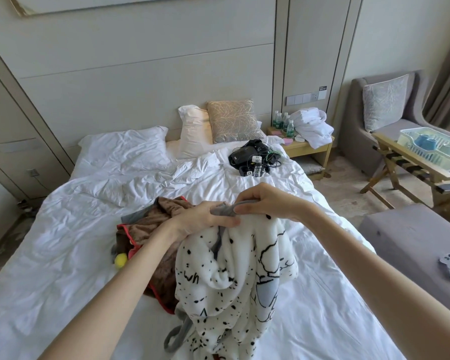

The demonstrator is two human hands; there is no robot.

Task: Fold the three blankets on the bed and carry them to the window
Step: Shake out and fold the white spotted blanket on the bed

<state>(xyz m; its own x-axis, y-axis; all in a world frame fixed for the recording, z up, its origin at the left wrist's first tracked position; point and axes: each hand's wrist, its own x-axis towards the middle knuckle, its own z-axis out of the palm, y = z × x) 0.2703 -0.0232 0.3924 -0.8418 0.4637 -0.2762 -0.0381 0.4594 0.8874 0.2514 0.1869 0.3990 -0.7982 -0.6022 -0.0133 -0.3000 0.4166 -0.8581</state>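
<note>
Head view: left grip (pixel 205 219) and right grip (pixel 268 201) are pinching the spotted blanket (pixel 231 276) by its grey hem, holding it up for folding.

Spotted blanket (pixel 231 281) seemingly hides part of brown blanket (pixel 140 227).

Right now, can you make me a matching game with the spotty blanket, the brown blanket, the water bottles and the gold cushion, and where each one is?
1. spotted white blanket
2. brown blanket
3. water bottles
4. gold cushion

A. on the bedside table
B. propped beside a white pillow
C. gripped by the left hand and right hand
D. crumpled on the bed

Pairs: 1-C, 2-D, 3-A, 4-B.
</note>
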